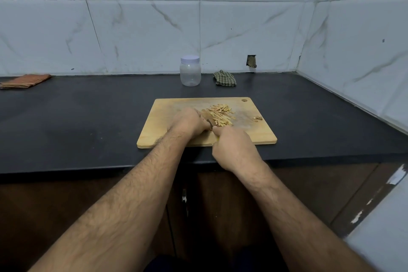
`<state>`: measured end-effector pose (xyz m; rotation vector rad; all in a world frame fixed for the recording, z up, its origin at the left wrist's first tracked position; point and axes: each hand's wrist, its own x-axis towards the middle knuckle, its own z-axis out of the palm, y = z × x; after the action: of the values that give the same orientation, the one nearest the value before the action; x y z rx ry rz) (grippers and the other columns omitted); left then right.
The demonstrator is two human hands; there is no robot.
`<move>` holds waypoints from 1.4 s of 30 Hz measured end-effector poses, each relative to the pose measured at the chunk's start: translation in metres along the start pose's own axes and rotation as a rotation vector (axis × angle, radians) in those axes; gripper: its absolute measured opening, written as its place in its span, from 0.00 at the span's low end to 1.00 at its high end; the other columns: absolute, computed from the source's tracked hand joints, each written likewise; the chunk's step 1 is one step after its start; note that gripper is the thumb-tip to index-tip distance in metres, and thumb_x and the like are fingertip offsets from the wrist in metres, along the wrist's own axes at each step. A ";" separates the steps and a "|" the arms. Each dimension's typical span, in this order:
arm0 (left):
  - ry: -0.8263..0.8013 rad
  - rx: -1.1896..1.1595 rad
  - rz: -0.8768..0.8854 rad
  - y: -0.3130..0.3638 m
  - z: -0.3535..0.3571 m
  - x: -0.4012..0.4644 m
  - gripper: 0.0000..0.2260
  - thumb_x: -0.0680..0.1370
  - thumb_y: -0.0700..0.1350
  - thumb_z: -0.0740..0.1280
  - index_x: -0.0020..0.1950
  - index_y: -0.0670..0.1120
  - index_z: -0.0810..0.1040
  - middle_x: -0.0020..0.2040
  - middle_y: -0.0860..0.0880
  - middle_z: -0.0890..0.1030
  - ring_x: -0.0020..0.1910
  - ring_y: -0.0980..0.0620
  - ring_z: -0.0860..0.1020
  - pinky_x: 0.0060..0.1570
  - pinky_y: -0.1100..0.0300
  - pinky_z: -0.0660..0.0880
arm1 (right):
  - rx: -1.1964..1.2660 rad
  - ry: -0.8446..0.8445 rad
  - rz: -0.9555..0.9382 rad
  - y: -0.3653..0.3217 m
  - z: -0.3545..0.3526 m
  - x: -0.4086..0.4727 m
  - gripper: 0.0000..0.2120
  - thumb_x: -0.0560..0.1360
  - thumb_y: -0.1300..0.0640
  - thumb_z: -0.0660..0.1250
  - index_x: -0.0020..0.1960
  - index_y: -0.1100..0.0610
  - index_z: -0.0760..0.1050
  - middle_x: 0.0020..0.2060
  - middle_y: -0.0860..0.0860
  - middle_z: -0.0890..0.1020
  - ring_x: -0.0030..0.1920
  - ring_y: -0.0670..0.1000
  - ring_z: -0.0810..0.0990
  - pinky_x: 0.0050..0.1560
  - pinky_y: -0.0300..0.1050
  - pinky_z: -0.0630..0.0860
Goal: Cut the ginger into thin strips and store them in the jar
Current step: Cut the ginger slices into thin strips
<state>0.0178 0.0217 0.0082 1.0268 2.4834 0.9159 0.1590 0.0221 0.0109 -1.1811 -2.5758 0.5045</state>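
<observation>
Two bare forearms, no sleeves visible, both hairy. Left hand (191, 122) and right hand (233, 147) bare: no gloves, rings, watch or wristbands. Dark clothing shows at the near bottom edge between the arms; details too dim to tell.

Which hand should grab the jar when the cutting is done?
Probably left. The left hand lies nearer the jar, straight behind it, while the right hand holds the knife.

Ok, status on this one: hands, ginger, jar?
Right hand grips knife; left hand steadies uncut ginger. Pale ginger strips piled on wooden board. Clear plastic jar lidded, empty.
</observation>
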 end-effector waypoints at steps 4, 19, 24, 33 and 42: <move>0.001 -0.021 -0.010 0.000 0.001 -0.003 0.08 0.71 0.48 0.72 0.35 0.49 0.76 0.41 0.51 0.81 0.52 0.46 0.81 0.48 0.57 0.75 | -0.016 0.006 -0.001 0.000 0.000 -0.006 0.24 0.77 0.63 0.61 0.71 0.49 0.72 0.60 0.53 0.79 0.59 0.55 0.77 0.58 0.49 0.78; -0.015 -0.040 -0.001 -0.002 -0.001 -0.001 0.12 0.72 0.46 0.73 0.32 0.49 0.74 0.33 0.53 0.77 0.38 0.51 0.74 0.41 0.59 0.72 | -0.009 0.037 0.011 0.006 -0.001 -0.018 0.23 0.78 0.62 0.60 0.71 0.49 0.72 0.58 0.53 0.80 0.57 0.55 0.78 0.53 0.49 0.78; -0.008 -0.031 0.006 -0.004 0.000 0.002 0.11 0.72 0.46 0.73 0.32 0.49 0.75 0.34 0.53 0.77 0.38 0.51 0.74 0.40 0.60 0.71 | 0.033 0.042 -0.004 0.007 0.001 -0.014 0.25 0.78 0.60 0.59 0.74 0.47 0.68 0.64 0.52 0.78 0.62 0.54 0.76 0.59 0.50 0.77; 0.011 -0.006 0.014 -0.004 0.001 0.002 0.07 0.72 0.47 0.73 0.35 0.49 0.78 0.41 0.53 0.82 0.44 0.51 0.79 0.47 0.58 0.76 | 0.046 0.070 -0.024 0.011 0.004 -0.015 0.25 0.78 0.59 0.58 0.74 0.47 0.69 0.62 0.51 0.79 0.61 0.53 0.76 0.59 0.51 0.77; 0.017 0.004 0.006 -0.005 0.002 0.005 0.11 0.72 0.51 0.74 0.34 0.49 0.76 0.38 0.54 0.80 0.42 0.51 0.77 0.41 0.60 0.71 | 0.002 0.036 -0.013 0.005 0.002 -0.012 0.23 0.77 0.62 0.59 0.69 0.49 0.73 0.59 0.52 0.80 0.58 0.54 0.77 0.56 0.51 0.78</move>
<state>0.0127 0.0235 0.0032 1.0318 2.4984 0.9258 0.1695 0.0160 0.0061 -1.1618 -2.5506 0.4782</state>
